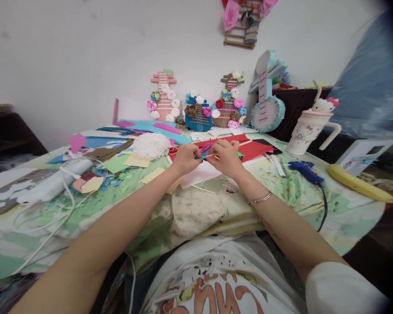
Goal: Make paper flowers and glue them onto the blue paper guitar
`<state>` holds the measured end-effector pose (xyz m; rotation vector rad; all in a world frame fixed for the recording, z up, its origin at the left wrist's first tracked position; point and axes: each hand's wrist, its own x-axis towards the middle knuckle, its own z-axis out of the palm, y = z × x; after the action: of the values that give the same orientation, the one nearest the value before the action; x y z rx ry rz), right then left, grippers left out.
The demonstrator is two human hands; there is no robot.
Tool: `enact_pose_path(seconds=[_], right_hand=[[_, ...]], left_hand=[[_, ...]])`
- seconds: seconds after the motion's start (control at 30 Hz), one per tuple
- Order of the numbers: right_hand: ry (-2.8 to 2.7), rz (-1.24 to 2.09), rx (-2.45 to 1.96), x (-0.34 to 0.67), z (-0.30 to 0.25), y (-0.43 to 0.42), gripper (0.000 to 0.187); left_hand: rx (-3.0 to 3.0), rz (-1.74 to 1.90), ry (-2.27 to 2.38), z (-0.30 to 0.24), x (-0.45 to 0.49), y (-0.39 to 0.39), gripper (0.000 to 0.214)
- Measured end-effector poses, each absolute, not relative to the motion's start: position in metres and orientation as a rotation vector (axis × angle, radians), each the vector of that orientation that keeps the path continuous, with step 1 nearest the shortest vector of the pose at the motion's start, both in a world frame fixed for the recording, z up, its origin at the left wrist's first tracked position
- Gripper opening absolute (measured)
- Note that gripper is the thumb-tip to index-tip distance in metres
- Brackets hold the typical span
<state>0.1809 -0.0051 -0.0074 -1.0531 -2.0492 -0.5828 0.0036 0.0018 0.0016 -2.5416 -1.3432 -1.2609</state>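
White wall (85,52) behind; in front of it, a table (350,218) under a stained green-patterned cloth fills the middle of the frame. Decorated instrument-shaped crafts stand along its far edge, among them a blue one (199,114) at upper centre.

Step in hand, as judged: close finger work on one small piece. Left grip (187,156) and right grip (227,156) meet at the centre of the frame, both closed, fingertips pinching a thin strip (211,155) between them. The next move appears to call for a light, steady pinch, both hands kept near each other.

Condition of the strip: pale, narrow, largely covered by fingers. Teal shows beside it; whether that belongs to the strip cannot be determined. Its full length and material are likewise not verifiable.

Location: above a white sheet (199,176), with red paper (258,149) just beyond. A blue glue gun (306,171) lies at right of frame, untouched.
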Motion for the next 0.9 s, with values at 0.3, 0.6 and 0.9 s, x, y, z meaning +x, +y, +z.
enact_pose_path(seconds=[0.3,0.6,0.9], right_hand=[[-2.049,-0.55,-1.044,0.1808,-0.006,-0.0063,0.016],[-2.044,-0.543,-1.034,0.1812,-0.0067,-0.0058,0.015],[-2.055,-0.538,-1.047,0.1802,-0.0051,-0.0077,0.016]], left_hand=[[-2.55,-1.264,-1.359,0.0022,0.0039,0.0009,0.014],[-2.553,-1.266,-1.363,0.0023,0.0033,0.0006,0.012],[-2.554,-1.247,-1.361,0.0023,0.0036,0.0011,0.011]])
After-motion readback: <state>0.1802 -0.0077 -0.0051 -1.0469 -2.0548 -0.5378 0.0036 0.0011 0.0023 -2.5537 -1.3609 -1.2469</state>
